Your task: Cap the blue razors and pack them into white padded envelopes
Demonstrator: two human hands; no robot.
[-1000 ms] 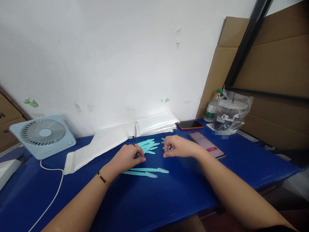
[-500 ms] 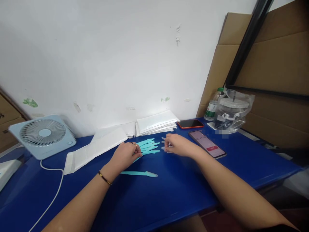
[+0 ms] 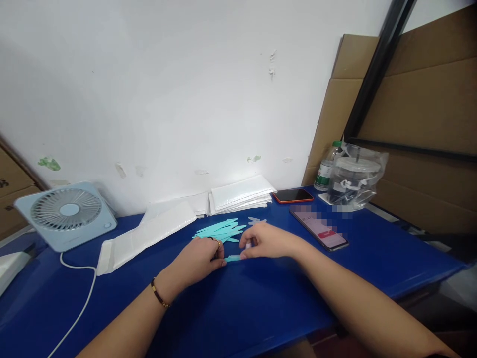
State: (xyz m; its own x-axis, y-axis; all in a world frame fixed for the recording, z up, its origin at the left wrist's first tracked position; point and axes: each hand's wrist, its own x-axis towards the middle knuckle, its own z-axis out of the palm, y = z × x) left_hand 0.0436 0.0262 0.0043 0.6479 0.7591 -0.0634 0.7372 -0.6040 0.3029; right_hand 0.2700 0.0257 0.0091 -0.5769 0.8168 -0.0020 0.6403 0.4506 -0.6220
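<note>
My left hand (image 3: 203,258) is closed on a turquoise eyebrow razor (image 3: 233,258), whose end sticks out past the thumb to the right. Against that end, my right hand (image 3: 266,241) pinches what looks like a small clear cap, mostly hidden by its fingers. A loose pile of turquoise eyebrow razors (image 3: 219,229) lies just beyond my left hand, the strips crossing one another. Several clear plastic caps (image 3: 255,220) lie behind my right hand.
Padded white mailers (image 3: 238,193) are stacked by the wall, and a long white mailer (image 3: 145,236) lies left. A blue fan (image 3: 69,211) with a white cable stands farther left. Right are two phones (image 3: 293,196) (image 3: 320,229), a bottle (image 3: 325,171) and a bagged cup (image 3: 356,181).
My right hand has come from the clear caps toward me, up to my left hand. My left hand has drawn back from the pile. The single razor in front no longer shows on the table.
</note>
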